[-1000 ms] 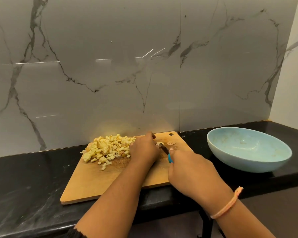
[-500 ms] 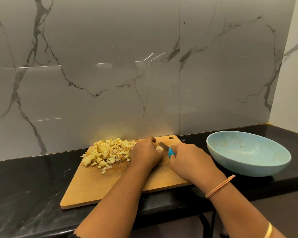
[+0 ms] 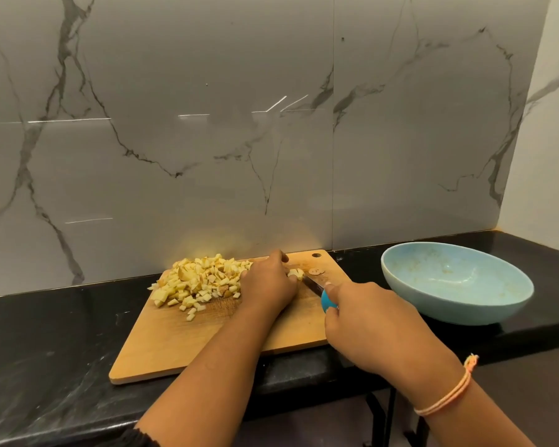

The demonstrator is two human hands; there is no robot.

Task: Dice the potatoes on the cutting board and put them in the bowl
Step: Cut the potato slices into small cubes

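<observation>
A wooden cutting board [image 3: 162, 346] lies on the black counter. A heap of pale yellow diced potato [image 3: 200, 279] covers its far left part. My left hand [image 3: 268, 285] curls over a small uncut potato piece [image 3: 296, 272] near the board's far right end, holding it down. My right hand [image 3: 371, 327] grips a knife [image 3: 313, 287] by its blue handle, index finger along the top. The blade rests against that piece. A light blue bowl [image 3: 504, 301] stands to the right of the board, holding no potato.
A grey marble wall rises right behind the board. The black counter [image 3: 46, 343] stretches left of the board. Its front edge runs just under my forearms. A white side wall closes the right end past the bowl.
My right hand slid forward with the knife half a second ago and has drawn back toward me again. My left hand has stayed on the potato piece.
</observation>
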